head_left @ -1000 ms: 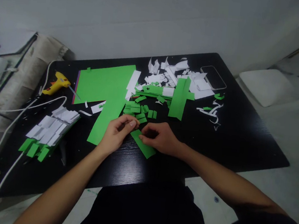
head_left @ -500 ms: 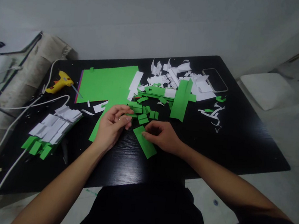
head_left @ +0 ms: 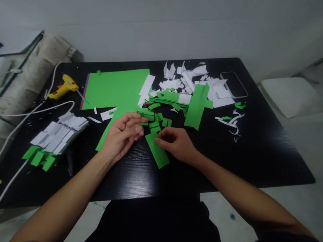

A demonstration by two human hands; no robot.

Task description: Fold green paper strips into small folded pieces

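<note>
My left hand (head_left: 123,134) is closed, thumb close to the curled fingers. A small folded green paper piece (head_left: 143,124) shows between its index finger and thumb. My right hand (head_left: 178,144) pinches the upper right edge of a green paper strip (head_left: 158,153), which lies slanted on the black table. Beyond the fingertips is a small heap of folded green paper pieces (head_left: 155,127). Under and behind my left wrist runs a long green paper piece (head_left: 105,136).
White paper scraps (head_left: 188,81) and a folded green sheet (head_left: 196,107) lie farther back, beside a phone (head_left: 234,85). At left are a yellow glue gun (head_left: 64,87), its white cord (head_left: 11,136) and a block of folded white and green pieces (head_left: 56,137). A large green sheet (head_left: 113,89) lies behind.
The view has shifted slightly. Both hands stay almost in place, and the strip's upper end now sits closer to the small folded pieces.
</note>
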